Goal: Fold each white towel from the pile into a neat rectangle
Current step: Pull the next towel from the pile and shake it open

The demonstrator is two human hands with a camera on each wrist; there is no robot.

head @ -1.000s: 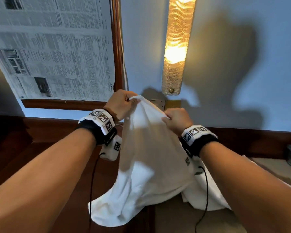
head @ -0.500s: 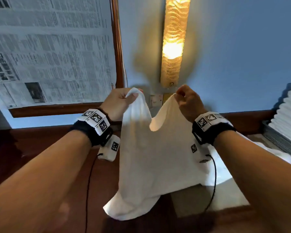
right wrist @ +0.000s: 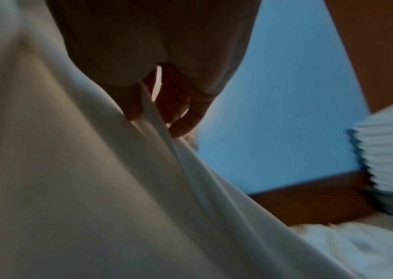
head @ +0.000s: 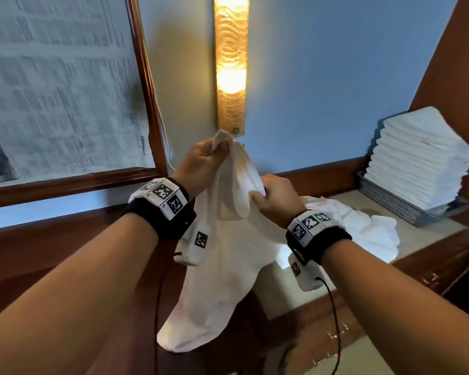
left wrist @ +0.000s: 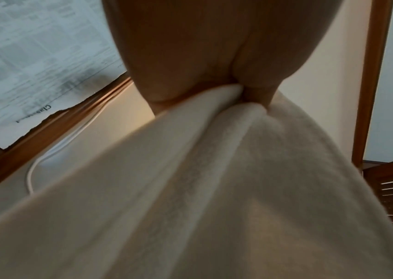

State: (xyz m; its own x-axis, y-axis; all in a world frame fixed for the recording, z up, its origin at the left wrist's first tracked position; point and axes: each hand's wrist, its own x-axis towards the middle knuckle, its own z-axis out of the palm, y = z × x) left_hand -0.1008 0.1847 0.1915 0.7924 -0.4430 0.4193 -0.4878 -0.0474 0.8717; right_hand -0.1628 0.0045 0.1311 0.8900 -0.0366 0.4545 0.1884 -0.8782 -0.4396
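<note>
A white towel (head: 222, 266) hangs in the air between both hands, its lower end drooping over the dark wooden edge. My left hand (head: 203, 163) grips its top corner, raised near the lamp's base; the left wrist view shows the cloth (left wrist: 214, 179) bunched under that hand (left wrist: 214, 85). My right hand (head: 274, 198) sits lower and pinches the towel's edge; in the right wrist view the thumb and fingers (right wrist: 181, 113) clamp a thin fold of the cloth (right wrist: 95, 188). Crumpled white towels (head: 363, 228) lie on the counter behind my right wrist.
A tall stack of folded white towels (head: 417, 158) fills a grey tray (head: 395, 207) at the right, also seen as a stack (right wrist: 391, 147) in the right wrist view. A lit wall lamp (head: 231, 63) hangs ahead. A newspaper-covered wooden frame (head: 146, 90) stands left.
My right hand has dropped from the towel's top edge and slid inward toward the left hand. The left hand has stayed high. The view has turned right, showing the folded stack.
</note>
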